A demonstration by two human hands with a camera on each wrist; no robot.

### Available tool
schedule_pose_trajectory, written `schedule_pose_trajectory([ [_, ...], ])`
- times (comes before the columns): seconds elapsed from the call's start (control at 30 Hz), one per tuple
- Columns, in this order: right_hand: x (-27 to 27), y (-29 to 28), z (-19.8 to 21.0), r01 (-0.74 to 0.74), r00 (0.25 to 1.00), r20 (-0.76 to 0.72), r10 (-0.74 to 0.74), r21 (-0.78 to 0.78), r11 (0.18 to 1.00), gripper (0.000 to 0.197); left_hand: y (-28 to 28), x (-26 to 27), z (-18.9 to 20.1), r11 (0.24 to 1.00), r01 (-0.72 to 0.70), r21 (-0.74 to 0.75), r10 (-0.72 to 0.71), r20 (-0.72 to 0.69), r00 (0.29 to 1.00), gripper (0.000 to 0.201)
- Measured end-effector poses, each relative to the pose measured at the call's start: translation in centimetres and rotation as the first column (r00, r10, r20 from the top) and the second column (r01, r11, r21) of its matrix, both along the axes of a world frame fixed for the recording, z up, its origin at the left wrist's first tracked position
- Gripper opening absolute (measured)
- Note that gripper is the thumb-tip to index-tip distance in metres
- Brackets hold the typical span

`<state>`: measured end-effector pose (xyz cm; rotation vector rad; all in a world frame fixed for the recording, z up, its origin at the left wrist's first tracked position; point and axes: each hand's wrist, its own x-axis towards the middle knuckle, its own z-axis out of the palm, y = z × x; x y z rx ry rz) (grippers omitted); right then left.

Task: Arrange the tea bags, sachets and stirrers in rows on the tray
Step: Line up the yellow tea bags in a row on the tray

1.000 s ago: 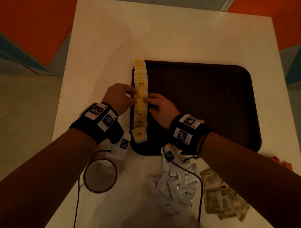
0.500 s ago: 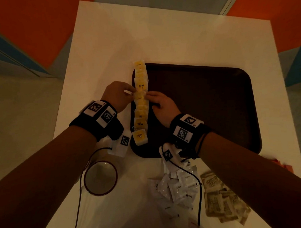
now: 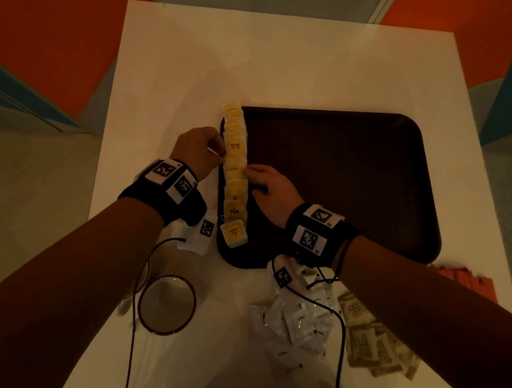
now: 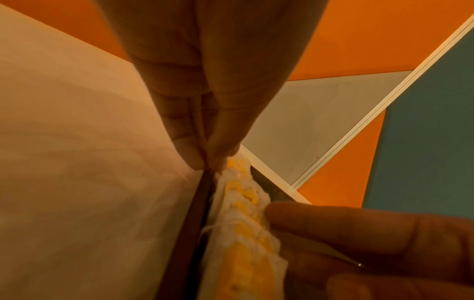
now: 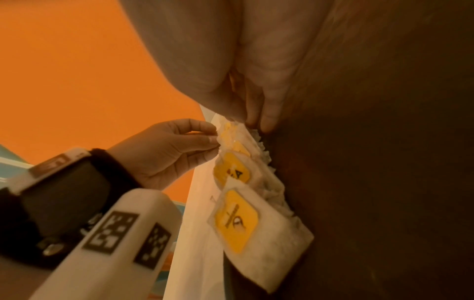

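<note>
A row of several yellow-labelled tea bags [image 3: 234, 175] runs along the left edge of the dark brown tray [image 3: 351, 174], overlapping from far to near. My left hand [image 3: 221, 156] is on the row's left side. In the right wrist view its thumb and fingers [image 5: 205, 132] pinch the edge of one tea bag [image 5: 228, 132] near the middle of the row. My right hand [image 3: 249, 176] lies on the tray at the row's right side, its fingertips [image 5: 266, 119] pressing against the bags' edge. The nearest tea bag [image 5: 238, 223] lies flat at the tray's front.
On the white table [image 3: 282, 64] near me lie a pile of white sachets [image 3: 296, 326], a pile of brown sachets [image 3: 371, 343] and a red-rimmed glass [image 3: 166, 304]. Orange-red items [image 3: 463, 279] sit at the table's right edge. Cables trail from both wrists.
My left hand has shifted a little farther along the row. The right hand stays at about the same place beside the tea bags.
</note>
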<state>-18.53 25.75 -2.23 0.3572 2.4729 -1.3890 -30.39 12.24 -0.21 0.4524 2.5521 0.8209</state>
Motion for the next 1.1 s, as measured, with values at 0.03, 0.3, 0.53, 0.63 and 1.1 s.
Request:
schedule_pose_trajectory([
  [0.03, 0.1, 0.0, 0.0, -0.008, 1.0, 0.005, 0.008, 0.002, 1.0, 0.047, 0.0, 0.0, 0.0, 1.0, 0.011, -0.017, -0.011, -0.011, 1.0, 0.017],
  [0.3, 0.3, 0.0, -0.5, -0.028, 0.999, -0.042, 0.028, -0.002, 1.0, 0.049, 0.7, -0.1, -0.1, 0.989, 0.127, -0.081, -0.132, -0.06, 0.989, 0.018],
  [0.53, -0.3, 0.1, -0.1, -0.036, 0.999, -0.011, 0.036, 0.014, 0.999, 0.046, 0.9, -0.6, -0.5, 0.957, 0.203, -0.208, -0.22, -0.062, 0.973, 0.019],
  [0.63, -0.5, 0.2, 0.1, -0.04, 0.999, 0.034, 0.039, 0.029, 0.999, 0.045, 0.9, -0.6, -0.5, 0.967, 0.175, -0.187, -0.188, -0.057, 0.98, 0.014],
  [1.1, 0.2, -0.3, 0.7, 0.014, 0.999, 0.045, -0.013, -0.028, 1.0, 0.042, 0.1, 0.2, 0.6, 0.984, 0.04, -0.174, -0.041, 0.001, 0.999, 0.02],
])
